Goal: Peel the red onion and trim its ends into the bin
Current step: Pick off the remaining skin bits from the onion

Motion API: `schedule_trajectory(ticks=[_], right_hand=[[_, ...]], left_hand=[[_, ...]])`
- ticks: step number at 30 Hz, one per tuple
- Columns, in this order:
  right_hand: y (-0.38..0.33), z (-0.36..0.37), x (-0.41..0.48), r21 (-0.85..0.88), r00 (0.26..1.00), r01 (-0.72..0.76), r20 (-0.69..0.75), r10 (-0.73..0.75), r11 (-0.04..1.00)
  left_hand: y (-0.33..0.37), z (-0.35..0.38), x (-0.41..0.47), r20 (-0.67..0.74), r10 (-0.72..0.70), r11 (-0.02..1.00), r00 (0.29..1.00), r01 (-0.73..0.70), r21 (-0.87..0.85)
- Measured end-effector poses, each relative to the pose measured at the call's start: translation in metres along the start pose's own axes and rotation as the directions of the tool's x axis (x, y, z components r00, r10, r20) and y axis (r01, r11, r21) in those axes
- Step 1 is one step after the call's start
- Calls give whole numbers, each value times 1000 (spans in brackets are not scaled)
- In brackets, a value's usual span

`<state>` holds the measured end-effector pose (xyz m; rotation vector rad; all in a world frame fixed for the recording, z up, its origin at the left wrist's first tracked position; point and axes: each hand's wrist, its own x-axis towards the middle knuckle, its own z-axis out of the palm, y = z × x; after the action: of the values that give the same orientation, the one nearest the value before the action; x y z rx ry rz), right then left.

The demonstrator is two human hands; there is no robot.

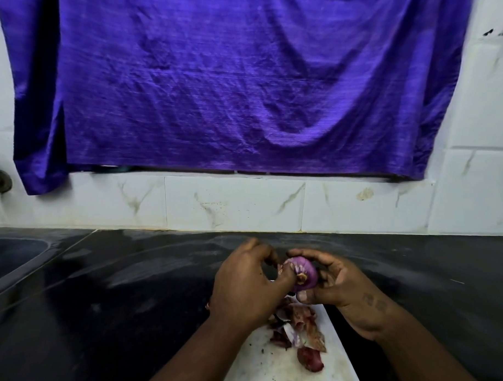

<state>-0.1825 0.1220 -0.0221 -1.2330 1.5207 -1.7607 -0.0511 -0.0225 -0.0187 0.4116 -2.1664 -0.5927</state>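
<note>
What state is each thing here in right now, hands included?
Red onion: mostly peeled, held above the board, root end not yet trimmed.
Left hand: pinching skin at the onion.
Right hand: cupped around the onion.
Onion skins: loose pile on the board.
White board: flat on the counter, littered.
Purple cloth: hanging, creased.

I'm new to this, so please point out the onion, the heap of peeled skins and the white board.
red onion [304,274]: head view, its bare purple side.
onion skins [299,328]: head view, middle of the heap.
white board [268,369]: head view, bare surface.
</note>
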Motion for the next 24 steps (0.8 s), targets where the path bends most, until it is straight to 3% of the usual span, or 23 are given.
schedule_trajectory(ticks=[20,24], right_hand=[[3,-5,3,126,999,16,-42,-11,992],[3,-5,4,123,999,21,-47,-16,992]], left_hand=[[-1,3,-1,-11,32,988,999,-33,-150],[1,3,-2,-13,16,995,1000,-17,-101]])
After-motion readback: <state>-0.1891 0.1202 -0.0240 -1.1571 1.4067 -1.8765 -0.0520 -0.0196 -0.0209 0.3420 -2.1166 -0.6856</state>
